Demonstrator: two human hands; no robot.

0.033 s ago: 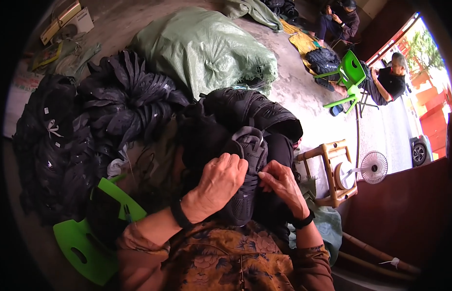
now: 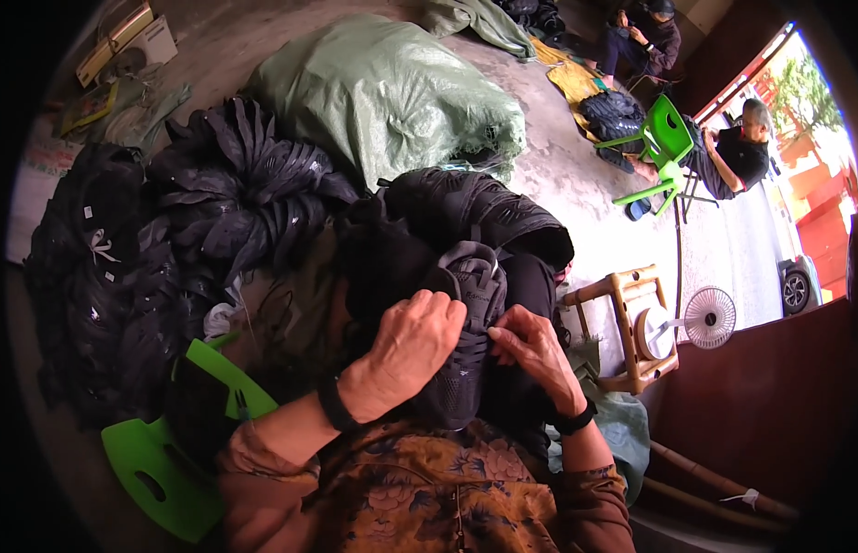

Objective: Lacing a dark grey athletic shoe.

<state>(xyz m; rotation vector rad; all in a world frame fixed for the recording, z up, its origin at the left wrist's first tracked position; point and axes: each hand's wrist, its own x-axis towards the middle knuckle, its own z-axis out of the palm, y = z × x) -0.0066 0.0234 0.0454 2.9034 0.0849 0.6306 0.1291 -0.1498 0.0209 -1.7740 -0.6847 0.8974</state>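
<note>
The black shoe upper was held upright against the person's lap, toe end down and tongue end up, so that its laced front faced the head camera. The left hand was wrapped over the upper's left flank, fingers curled and pressed together, which steadied the piece and kept the front panel taut. The right hand rested on the right edge with thumb and forefinger drawn together in a pinch at the lacing area; whether they gripped a lace or only the fabric edge could not be determined.

Behind the upper lay a dark heap of similar black pieces, close enough to be reached without rising. To the person's left, bundled black uppers fanned out in a tied cluster on the concrete floor, beside a further dark pile. A green plastic stool stood at the lower left. A large green woven sack lay beyond, and a small wooden stool with a white fan stood at the right.
</note>
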